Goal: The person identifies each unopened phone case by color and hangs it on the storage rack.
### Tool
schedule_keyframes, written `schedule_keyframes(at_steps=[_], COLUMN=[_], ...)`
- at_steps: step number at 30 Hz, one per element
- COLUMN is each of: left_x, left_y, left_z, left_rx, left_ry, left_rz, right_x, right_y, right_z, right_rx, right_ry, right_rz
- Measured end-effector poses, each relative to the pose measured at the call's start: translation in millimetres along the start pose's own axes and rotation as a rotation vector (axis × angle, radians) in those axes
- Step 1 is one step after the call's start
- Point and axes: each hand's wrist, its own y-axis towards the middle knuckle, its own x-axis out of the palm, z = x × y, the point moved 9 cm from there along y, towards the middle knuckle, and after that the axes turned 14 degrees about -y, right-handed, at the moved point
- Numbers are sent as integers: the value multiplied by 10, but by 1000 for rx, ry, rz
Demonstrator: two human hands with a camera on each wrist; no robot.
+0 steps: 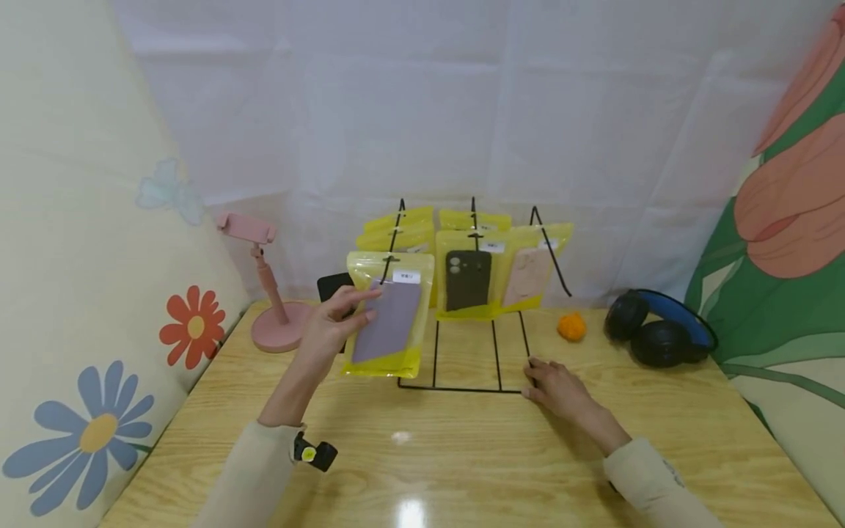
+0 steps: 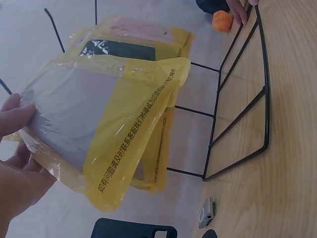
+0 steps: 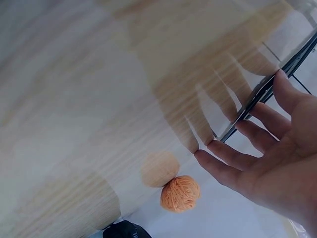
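My left hand (image 1: 330, 323) pinches the left edge of a clear-and-yellow pouch (image 1: 389, 330) with a purple phone case inside. Its hanging slot is by the front end of the left hook (image 1: 396, 231) of a black wire display rack (image 1: 455, 389). In the left wrist view the thumb lies on the pouch's face, the other fingers partly hidden behind it. More yellow pouches hang behind, one with a black phone case (image 1: 468, 280), one with a pink case (image 1: 528, 275). At the base's front right corner my right hand (image 1: 561, 389) holds the wire between thumb and fingers.
A pink phone stand (image 1: 280, 323) stands at the left, beside a black object (image 1: 332, 284) partly behind my left hand. To the right of the rack lie an orange yarn ball (image 1: 571, 327) and black headphones (image 1: 660, 334). A white cloth (image 1: 396, 110) hangs behind the table.
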Motion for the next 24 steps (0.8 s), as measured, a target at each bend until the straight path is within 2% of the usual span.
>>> schedule_keyframes(at_steps=[4,11,14,19,24], left_x=[-5,-107,-136,-181,-179], left_y=[105,246,289,318,349], left_z=[10,-106,-155,-262,-293], left_rx=[30,16,-13,-101,-106], left_ry=[-18,3,38,60,32], left_rz=[18,64,76,97,92], right_x=[4,-6,-14,-5,6], right_y=[0,3,3,4,7], right_z=[0,-4,-5,12,16], right_rx=[4,17,14,17,10], right_ry=[0,-1,4,8,-4], right_rz=[-6,-16,-14,-13,-8])
